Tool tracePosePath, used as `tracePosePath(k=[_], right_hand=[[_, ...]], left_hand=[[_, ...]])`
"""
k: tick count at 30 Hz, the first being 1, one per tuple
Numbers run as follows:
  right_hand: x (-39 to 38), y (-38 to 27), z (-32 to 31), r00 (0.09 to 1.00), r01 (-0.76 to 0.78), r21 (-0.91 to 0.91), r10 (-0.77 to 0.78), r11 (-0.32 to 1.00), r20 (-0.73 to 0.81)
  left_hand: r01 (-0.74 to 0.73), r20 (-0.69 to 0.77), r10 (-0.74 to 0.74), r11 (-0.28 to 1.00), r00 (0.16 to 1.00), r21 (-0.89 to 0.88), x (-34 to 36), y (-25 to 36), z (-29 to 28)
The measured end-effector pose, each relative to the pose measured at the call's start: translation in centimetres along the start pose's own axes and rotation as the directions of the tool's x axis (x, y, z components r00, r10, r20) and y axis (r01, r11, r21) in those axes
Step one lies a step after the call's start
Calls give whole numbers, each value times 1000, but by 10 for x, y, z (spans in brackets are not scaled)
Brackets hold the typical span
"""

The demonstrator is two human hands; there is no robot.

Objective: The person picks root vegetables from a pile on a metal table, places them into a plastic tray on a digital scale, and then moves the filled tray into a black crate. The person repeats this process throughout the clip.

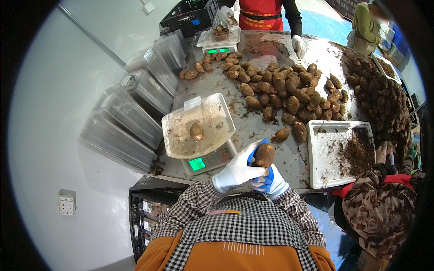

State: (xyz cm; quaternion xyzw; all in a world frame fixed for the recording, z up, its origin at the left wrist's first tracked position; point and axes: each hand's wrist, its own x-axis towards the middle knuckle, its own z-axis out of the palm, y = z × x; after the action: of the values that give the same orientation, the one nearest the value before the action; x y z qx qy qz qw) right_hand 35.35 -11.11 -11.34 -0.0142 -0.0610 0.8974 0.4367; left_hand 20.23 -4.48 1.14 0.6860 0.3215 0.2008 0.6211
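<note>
Both my hands wear white gloves with blue palms and meet at the near edge of the table. My left hand [239,168] grips a brown taro [265,156], with a blue fingertip along its top and the thumb at its lower side. Just under the taro, my right hand [271,181] has its fingers curled; whatever they may hold is hidden. To the left, a clear plastic tray [219,108] with one taro [196,131] in it rests tilted on a digital scale [212,159]. Two loose taros [281,134] [299,131] lie just beyond my hands.
A large taro pile [289,88] covers the table's middle. Stacked clear trays [122,122] line the left wall. A white tray [318,158] with soil stands right, near a camouflage-sleeved co-worker [379,207]. Across the table, a red-aproned person [261,16] works by another scale [219,40].
</note>
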Motion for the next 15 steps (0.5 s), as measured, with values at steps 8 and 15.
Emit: tracePosePath(k=[8,15], right_hand=[[-3,-21,54,757,84,-708,-507,701,-413],[-1,-36,77,780,103,-888,-591,449,-208]], left_hand=[[-80,-217,245,817,945,570,1,-1,2],[-31,-216,188,818,958,575,-7,-4,-2]])
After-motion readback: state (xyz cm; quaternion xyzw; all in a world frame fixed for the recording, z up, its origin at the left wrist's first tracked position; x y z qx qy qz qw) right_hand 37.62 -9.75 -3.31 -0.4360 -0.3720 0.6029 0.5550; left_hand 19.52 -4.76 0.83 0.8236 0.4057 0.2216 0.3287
